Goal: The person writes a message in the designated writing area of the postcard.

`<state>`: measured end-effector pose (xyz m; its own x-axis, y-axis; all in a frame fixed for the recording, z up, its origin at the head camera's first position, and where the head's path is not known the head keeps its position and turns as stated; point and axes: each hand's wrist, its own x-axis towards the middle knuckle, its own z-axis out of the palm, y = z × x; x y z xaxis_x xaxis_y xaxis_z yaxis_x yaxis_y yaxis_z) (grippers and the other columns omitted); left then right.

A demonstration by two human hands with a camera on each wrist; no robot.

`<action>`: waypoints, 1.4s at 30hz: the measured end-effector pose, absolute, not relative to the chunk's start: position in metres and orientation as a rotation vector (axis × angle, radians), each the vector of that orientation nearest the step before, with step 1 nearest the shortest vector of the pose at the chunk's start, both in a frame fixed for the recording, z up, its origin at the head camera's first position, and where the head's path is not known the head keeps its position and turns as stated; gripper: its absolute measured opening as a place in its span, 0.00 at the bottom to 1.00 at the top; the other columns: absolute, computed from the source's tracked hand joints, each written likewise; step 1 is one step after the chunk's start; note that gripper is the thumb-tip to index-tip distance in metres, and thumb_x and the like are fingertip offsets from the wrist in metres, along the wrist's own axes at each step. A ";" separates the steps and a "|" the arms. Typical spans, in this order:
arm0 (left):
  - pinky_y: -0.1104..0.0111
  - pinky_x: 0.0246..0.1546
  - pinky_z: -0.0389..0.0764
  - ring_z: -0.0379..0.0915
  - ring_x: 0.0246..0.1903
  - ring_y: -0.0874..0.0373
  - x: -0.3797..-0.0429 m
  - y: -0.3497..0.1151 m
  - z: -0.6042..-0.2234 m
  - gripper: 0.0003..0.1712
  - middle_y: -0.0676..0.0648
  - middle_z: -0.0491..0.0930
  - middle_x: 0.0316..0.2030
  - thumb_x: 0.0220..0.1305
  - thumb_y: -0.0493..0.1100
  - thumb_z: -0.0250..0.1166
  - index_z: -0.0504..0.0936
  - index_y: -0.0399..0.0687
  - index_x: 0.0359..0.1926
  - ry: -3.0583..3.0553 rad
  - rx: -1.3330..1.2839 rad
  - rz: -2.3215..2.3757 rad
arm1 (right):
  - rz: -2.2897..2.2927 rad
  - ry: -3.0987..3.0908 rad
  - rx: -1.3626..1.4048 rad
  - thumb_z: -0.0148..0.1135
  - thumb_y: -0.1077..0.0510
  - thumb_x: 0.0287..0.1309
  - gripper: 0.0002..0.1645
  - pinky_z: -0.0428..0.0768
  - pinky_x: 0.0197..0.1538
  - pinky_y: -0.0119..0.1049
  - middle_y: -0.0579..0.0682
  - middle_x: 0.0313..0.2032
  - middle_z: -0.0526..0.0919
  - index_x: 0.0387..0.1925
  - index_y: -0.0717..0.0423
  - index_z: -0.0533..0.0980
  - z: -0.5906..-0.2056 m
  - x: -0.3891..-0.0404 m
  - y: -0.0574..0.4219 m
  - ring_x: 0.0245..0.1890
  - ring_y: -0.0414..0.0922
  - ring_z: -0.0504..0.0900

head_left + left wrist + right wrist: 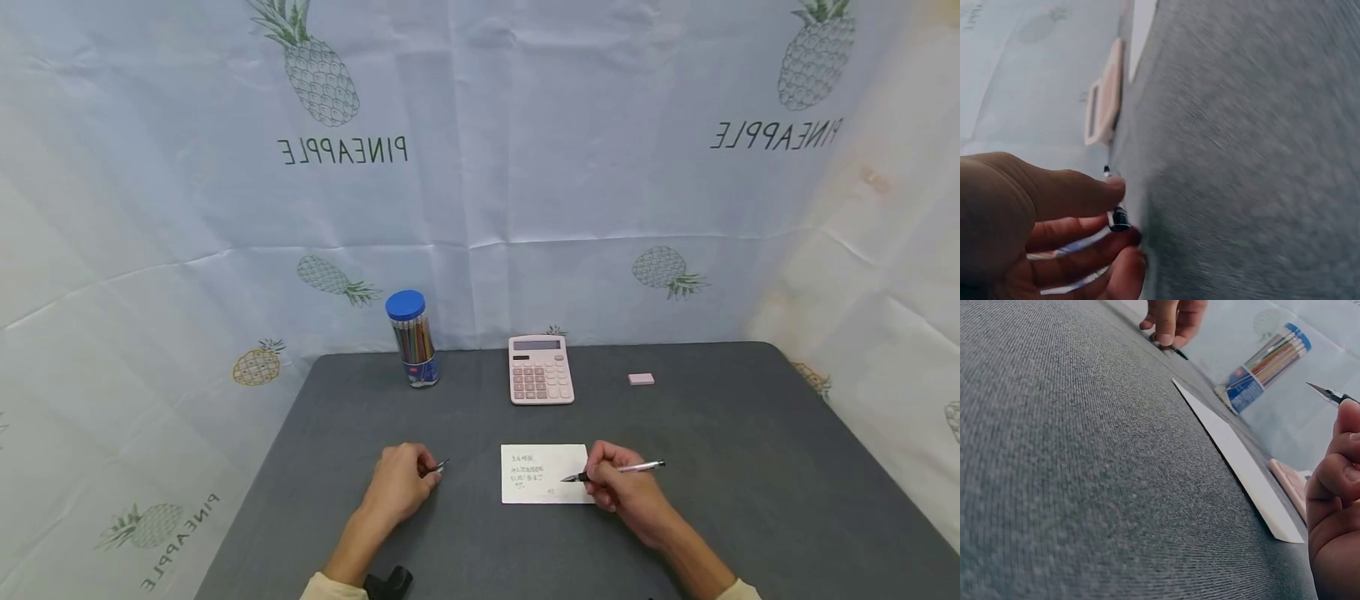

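My right hand (621, 483) grips a pen (637, 467) with a silver barrel, dark front section and pointed tip. The tip overlaps a white card (525, 492) in the head view, while the right wrist view shows it raised above the card's surface. Several short lines of handwriting cover the card's left part, and the right fingers lie at its right edge. To the left of the card, my left hand (401, 482) pinches a small black-and-silver pen cap (1119, 219) between thumb and fingers, close over the dark grey table (465, 550).
A blue-lidded tub of pencils (415, 342) stands at the back left of the table. Beyond the card lies a pink calculator (542, 371), with a small pink eraser (641, 379) to its right. A pineapple-print curtain (480, 192) hangs behind the table and along both sides.
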<state>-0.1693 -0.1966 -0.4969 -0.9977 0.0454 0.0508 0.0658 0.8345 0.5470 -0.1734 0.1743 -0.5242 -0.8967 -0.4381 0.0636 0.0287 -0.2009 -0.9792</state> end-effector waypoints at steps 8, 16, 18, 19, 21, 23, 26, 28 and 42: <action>0.72 0.32 0.82 0.77 0.30 0.68 -0.157 -0.182 -0.475 0.08 0.56 0.85 0.30 0.65 0.33 0.78 0.87 0.47 0.39 -2.905 -0.357 -1.066 | -2.153 1.777 -0.492 0.51 0.71 0.72 0.09 0.55 0.22 0.40 0.43 0.27 0.79 0.33 0.61 0.68 -0.520 -0.169 0.175 0.21 0.36 0.67; 0.73 0.32 0.86 0.81 0.32 0.71 -0.150 -0.164 -0.468 0.07 0.52 0.90 0.34 0.65 0.31 0.78 0.92 0.41 0.43 -2.806 -0.625 -1.188 | -2.154 1.774 -0.483 0.58 0.69 0.75 0.08 0.61 0.22 0.34 0.43 0.29 0.85 0.37 0.56 0.74 -0.523 -0.163 0.173 0.22 0.35 0.71; 0.74 0.31 0.85 0.80 0.31 0.72 -0.149 -0.158 -0.466 0.06 0.51 0.90 0.35 0.65 0.31 0.78 0.92 0.41 0.43 -2.792 -0.665 -1.222 | -2.147 1.763 -0.483 0.59 0.68 0.75 0.08 0.65 0.22 0.29 0.43 0.30 0.86 0.37 0.56 0.75 -0.524 -0.162 0.171 0.22 0.35 0.73; 0.75 0.31 0.85 0.79 0.30 0.72 -0.149 -0.155 -0.465 0.06 0.51 0.90 0.35 0.65 0.31 0.78 0.92 0.41 0.43 -2.787 -0.682 -1.240 | -2.144 1.754 -0.480 0.59 0.68 0.75 0.08 0.68 0.23 0.27 0.43 0.30 0.86 0.38 0.55 0.75 -0.524 -0.161 0.169 0.22 0.34 0.73; 0.76 0.31 0.85 0.79 0.30 0.74 -0.149 -0.148 -0.465 0.07 0.50 0.91 0.35 0.66 0.32 0.78 0.92 0.41 0.44 -2.782 -0.719 -1.277 | -2.144 1.736 -0.466 0.58 0.68 0.75 0.08 0.73 0.25 0.24 0.42 0.31 0.86 0.38 0.54 0.76 -0.524 -0.159 0.165 0.23 0.34 0.75; 0.77 0.30 0.84 0.79 0.29 0.74 -0.149 -0.141 -0.465 0.07 0.51 0.91 0.35 0.66 0.32 0.78 0.92 0.40 0.44 -2.775 -0.751 -1.310 | -2.158 1.705 -0.481 0.55 0.69 0.75 0.09 0.75 0.26 0.22 0.43 0.31 0.86 0.39 0.54 0.76 -0.524 -0.157 0.161 0.23 0.34 0.76; 0.78 0.31 0.85 0.79 0.29 0.75 -0.149 -0.130 -0.467 0.06 0.50 0.92 0.35 0.66 0.32 0.78 0.92 0.41 0.43 -2.768 -0.788 -1.346 | -2.180 1.674 -0.485 0.53 0.70 0.74 0.09 0.76 0.26 0.23 0.44 0.31 0.86 0.41 0.56 0.76 -0.524 -0.154 0.155 0.24 0.34 0.77; 0.78 0.30 0.85 0.79 0.29 0.76 -0.149 -0.125 -0.467 0.06 0.51 0.91 0.34 0.66 0.32 0.78 0.92 0.41 0.43 -2.764 -0.802 -1.367 | -2.195 1.668 -0.508 0.52 0.71 0.73 0.08 0.77 0.27 0.23 0.45 0.32 0.87 0.42 0.58 0.75 -0.524 -0.153 0.151 0.24 0.34 0.77; 0.80 0.30 0.84 0.78 0.28 0.77 -0.146 -0.106 -0.469 0.05 0.54 0.91 0.33 0.66 0.34 0.78 0.94 0.43 0.43 -2.750 -0.844 -1.425 | -2.198 1.683 -0.456 0.56 0.69 0.74 0.08 0.79 0.26 0.24 0.44 0.32 0.87 0.41 0.55 0.78 -0.524 -0.150 0.139 0.24 0.34 0.78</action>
